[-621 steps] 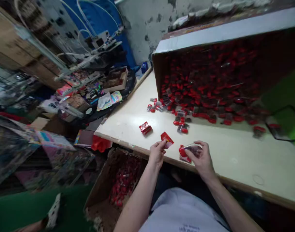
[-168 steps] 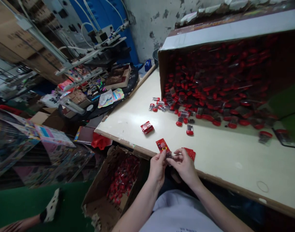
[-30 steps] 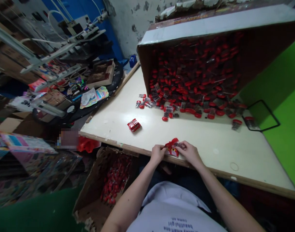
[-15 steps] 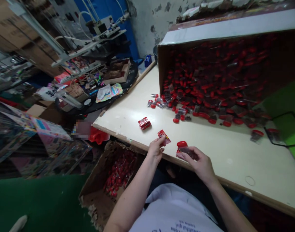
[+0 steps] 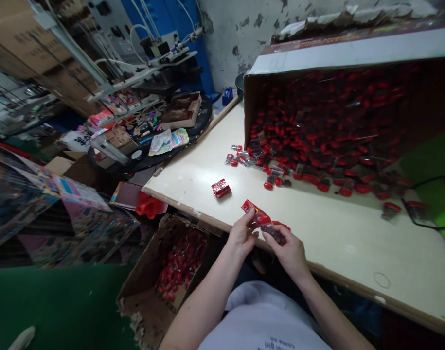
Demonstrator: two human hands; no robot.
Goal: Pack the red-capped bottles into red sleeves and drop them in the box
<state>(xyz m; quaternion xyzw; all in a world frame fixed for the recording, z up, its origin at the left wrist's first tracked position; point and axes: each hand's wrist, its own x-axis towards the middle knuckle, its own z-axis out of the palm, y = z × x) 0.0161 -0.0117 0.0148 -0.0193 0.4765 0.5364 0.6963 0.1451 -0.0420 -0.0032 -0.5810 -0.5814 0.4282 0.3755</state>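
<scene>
My left hand [image 5: 243,234] is closed, pinching a small red printed wrapper [image 5: 248,206] between thumb and fingers. In the closed fingers of my right hand [image 5: 291,250] is a small clear jar [image 5: 275,235] with a red cap and dark contents. The jar's capped end meets the wrapper; whether it is inside or only against it, I cannot tell. Behind my right fingers, a red piece [image 5: 282,225] partly shows. A small stack of red printed wrappers [image 5: 221,188] lies on the table beyond my left hand.
A large carton [image 5: 254,80] on its side spills many red-capped jars [image 5: 313,167] onto the table [image 5: 186,182]. Below the table's left edge, a torn carton [image 5: 134,296] holds red-wrapped pieces [image 5: 180,265]. A machine [image 5: 158,51] stands at left. A rubber band [image 5: 382,280] lies right.
My hands have come together. The jar has tilted and moved left, its red cap now at the wrapper in my left hand. The view has shifted slightly.
</scene>
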